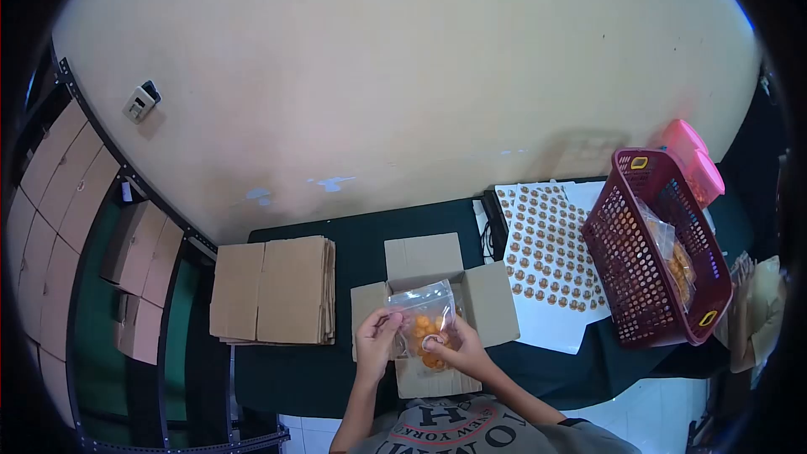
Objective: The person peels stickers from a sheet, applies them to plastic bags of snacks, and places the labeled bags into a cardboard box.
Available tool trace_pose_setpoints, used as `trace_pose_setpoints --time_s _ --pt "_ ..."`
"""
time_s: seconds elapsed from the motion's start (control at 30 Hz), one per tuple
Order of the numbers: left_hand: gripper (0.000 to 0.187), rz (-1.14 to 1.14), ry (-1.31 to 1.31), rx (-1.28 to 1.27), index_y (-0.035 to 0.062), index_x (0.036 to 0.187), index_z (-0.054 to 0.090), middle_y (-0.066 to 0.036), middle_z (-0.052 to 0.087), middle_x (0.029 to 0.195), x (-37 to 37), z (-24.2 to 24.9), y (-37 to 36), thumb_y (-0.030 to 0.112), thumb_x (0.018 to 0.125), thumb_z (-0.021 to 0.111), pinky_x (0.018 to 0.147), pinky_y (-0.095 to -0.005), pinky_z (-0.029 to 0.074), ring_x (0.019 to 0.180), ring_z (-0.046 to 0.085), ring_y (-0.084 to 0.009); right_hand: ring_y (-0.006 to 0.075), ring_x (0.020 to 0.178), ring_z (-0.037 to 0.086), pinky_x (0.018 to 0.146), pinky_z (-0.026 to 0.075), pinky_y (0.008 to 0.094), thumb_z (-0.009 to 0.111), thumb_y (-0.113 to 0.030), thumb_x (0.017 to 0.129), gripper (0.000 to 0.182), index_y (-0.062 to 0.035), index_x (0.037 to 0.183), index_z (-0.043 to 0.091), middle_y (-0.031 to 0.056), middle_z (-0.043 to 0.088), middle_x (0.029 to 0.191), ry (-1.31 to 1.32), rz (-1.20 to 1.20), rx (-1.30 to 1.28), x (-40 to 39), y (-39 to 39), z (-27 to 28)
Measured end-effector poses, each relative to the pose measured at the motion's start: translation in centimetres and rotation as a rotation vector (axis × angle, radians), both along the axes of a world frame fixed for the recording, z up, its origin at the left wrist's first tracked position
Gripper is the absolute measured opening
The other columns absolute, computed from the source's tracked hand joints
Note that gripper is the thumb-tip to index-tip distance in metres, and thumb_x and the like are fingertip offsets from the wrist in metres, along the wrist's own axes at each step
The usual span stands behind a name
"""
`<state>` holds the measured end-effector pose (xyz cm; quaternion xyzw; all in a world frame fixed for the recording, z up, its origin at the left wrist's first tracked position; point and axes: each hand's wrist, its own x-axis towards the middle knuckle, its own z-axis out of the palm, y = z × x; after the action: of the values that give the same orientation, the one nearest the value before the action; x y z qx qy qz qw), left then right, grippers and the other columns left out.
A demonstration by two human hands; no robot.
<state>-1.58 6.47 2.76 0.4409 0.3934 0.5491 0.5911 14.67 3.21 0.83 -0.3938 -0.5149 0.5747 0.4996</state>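
A clear zip bag point(423, 319) with orange pieces inside is held up over an open cardboard box point(492, 303). My left hand point(376, 340) pinches the bag's left edge near the top. On the bag's lower right side, my right hand point(458, 351) grips it, with the thumb across the front by a small round label. All of the box's flaps are spread outward, and the bag and my hands hide most of its inside.
Flattened cardboard point(290, 290) lies stacked at left. Sticker sheets point(551, 252) lie right of the box, beside a maroon basket point(664, 261) holding bags. Behind it stands a pink container point(693, 160). Shelves with boxes point(63, 193) line the far left.
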Motion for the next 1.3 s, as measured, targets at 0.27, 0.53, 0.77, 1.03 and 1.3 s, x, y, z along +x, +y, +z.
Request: trace_pose_setpoints --time_s 0.27,0.53,0.77,1.03,1.3 --pt "0.015 0.098 0.022 0.0 0.0015 0.089 0.058 -0.006 0.061 0.083 0.3 0.4 -0.4 0.015 0.085 0.053 0.067 -0.0232 0.047 0.075 0.058 -0.0101 0.0111 0.086 0.052 0.076 0.044 0.0261 0.064 -0.01 0.077 0.032 0.0013 0.099 0.044 0.0065 0.053 0.09 -0.284 -0.147 0.029 -0.2 -0.1 0.2" --pt "0.017 0.187 0.003 -0.061 0.0032 0.086 0.057 -0.004 0.06 0.081 0.0 0.0 -0.4 0.018 0.088 0.049 0.066 -0.023 0.046 0.075 0.057 -0.0095 0.01 0.071 0.052 0.063 0.043 0.025 0.063 -0.019 0.078 0.031 0.0001 0.096 0.047 0.007 0.054 0.081 -0.139 -0.142 0.087 -0.2 0.3 -1.4" --pt "0.009 0.119 0.655 0.496 -0.0035 0.084 0.057 -0.012 0.058 0.086 -1.0 0.7 -0.2 0.004 0.082 0.052 0.072 -0.0285 0.045 0.081 0.058 -0.0218 0.0252 0.077 0.052 0.073 0.039 0.036 0.064 -0.025 0.073 0.036 -0.0039 0.098 0.05 0.0118 0.052 0.087 -0.795 -0.373 0.522 1.4 1.5 2.5" --pt "0.009 0.026 0.655 0.375 -0.0036 0.083 0.057 -0.012 0.057 0.079 -0.1 -0.1 -1.0 0.004 0.079 0.056 0.064 -0.0265 0.044 0.071 0.057 -0.019 0.0274 0.072 0.052 0.066 0.038 0.0383 0.061 -0.02 0.074 0.019 -0.0042 0.082 0.055 0.0106 0.051 0.076 -0.804 -0.094 0.618 -0.6 1.8 3.0" --pt "0.013 0.342 0.478 0.286 -0.0042 0.075 0.057 -0.008 0.057 0.071 -2.5 0.0 0.5 0.007 0.081 0.056 0.063 -0.0239 0.043 0.065 0.053 -0.0128 0.0271 0.06 0.049 0.055 0.039 0.0361 0.059 -0.012 0.074 0.016 -0.0032 0.07 0.047 0.0098 0.047 0.066 -0.683 -0.159 0.638 -4.8 2.6 5.1"
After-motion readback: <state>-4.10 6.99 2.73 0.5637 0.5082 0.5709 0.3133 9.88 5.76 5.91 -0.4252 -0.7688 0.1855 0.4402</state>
